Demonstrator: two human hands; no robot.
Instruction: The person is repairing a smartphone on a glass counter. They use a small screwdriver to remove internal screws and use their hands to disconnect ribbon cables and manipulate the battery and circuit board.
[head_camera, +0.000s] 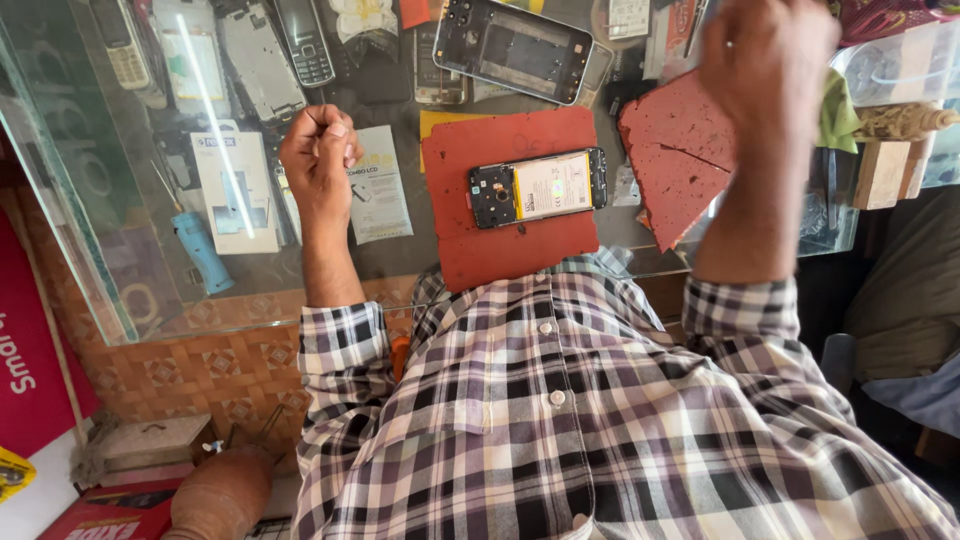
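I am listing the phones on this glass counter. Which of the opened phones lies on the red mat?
The opened phone showing its pale battery, lying crosswise on the red mat. The other opened phone rests farther back, directly on the glass counter.

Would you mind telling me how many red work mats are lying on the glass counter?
2: a rectangular red mat under the opened phone at centre, and a torn triangular red mat right of it. Others may be hidden.

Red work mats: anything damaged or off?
Yes. The red mat piece at right is a broken-off wedge with a crack across it. The opened black phone lies back-off, battery exposed, on the intact rectangular red mat.
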